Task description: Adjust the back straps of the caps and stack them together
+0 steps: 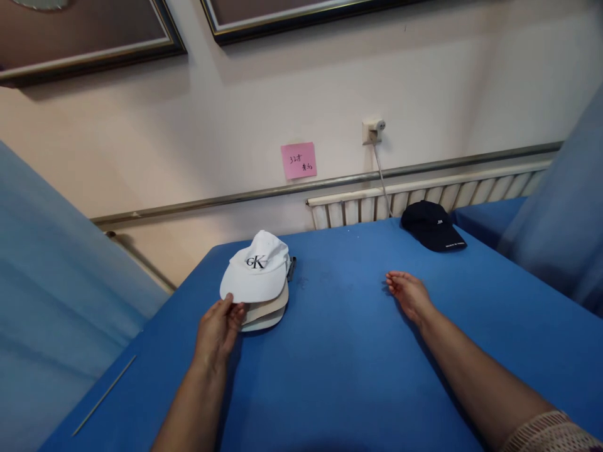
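Note:
A white baseball cap (257, 276) with dark letters on its front tops a small stack at the left of the blue table. Beneath it show the brims of a beige cap (266, 307) and a pale cap (266, 321). My left hand (219, 329) grips the white cap's brim at its front edge, thumb on top. On the right, my right hand (409, 295) is held low over the table, its fingers curled together with nothing visible in them. Beyond it, a black cap (429, 225) lies near the table's back edge, brim toward the right.
The blue table (330, 376) meets a wall with a rail (226, 199) and a radiator (367, 204). A cable hangs from a socket (372, 132). Blue curtains (51, 301) flank both sides. A thin rod (104, 395) lies at the table's left edge.

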Demonstrator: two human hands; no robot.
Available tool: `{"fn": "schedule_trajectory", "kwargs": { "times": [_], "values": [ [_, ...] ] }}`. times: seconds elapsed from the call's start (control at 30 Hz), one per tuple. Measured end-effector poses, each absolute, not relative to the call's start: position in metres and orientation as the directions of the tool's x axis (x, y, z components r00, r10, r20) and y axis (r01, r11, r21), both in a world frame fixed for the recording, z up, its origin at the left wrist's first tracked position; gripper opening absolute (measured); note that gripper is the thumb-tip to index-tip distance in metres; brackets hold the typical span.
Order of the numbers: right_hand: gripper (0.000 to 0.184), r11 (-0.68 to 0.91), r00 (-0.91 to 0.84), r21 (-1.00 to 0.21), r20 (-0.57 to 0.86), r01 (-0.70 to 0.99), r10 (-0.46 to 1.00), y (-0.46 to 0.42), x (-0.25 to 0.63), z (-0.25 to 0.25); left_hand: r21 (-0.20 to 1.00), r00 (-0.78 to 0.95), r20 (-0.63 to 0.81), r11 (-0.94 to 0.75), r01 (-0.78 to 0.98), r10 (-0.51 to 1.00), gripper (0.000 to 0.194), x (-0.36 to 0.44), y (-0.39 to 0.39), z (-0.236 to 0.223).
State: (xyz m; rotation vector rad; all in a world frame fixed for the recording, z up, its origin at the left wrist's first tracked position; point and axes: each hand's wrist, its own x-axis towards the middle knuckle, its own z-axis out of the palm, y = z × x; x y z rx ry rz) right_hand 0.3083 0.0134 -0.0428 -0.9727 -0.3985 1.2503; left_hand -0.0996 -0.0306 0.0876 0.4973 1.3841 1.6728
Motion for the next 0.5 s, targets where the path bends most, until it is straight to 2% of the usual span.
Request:
{"fn": "schedule_trajectory", "kwargs": {
  "times": [0.1,0.37,0.43,0.5],
  "values": [
    [0.017,-0.004,0.29,-0.811,-0.214,-0.585,0.933,0.014,0.305,-0.044,0.908,-0.568,-0.22,-0.046,-0.417,0.793,0.013,-0.104,-0.03,0.087],
    [0.018,-0.012,0.288,-0.84,-0.199,-0.543,0.937,0.014,0.306,-0.049,0.901,-0.557,-0.375,0.148,-0.408,0.741,0.009,-0.112,-0.058,0.061],
    [0.019,-0.003,0.312,-0.841,-0.204,-0.541,0.928,0.015,0.305,-0.052,0.918,-0.559,-0.36,0.176,-0.356,0.747,0.016,-0.112,-0.062,0.062],
    [0.02,0.02,0.373,-0.843,-0.216,-0.538,0.902,0.02,0.306,-0.058,0.951,-0.557,-0.279,0.143,-0.275,0.782,0.031,-0.108,-0.066,0.066]
  ]
}}
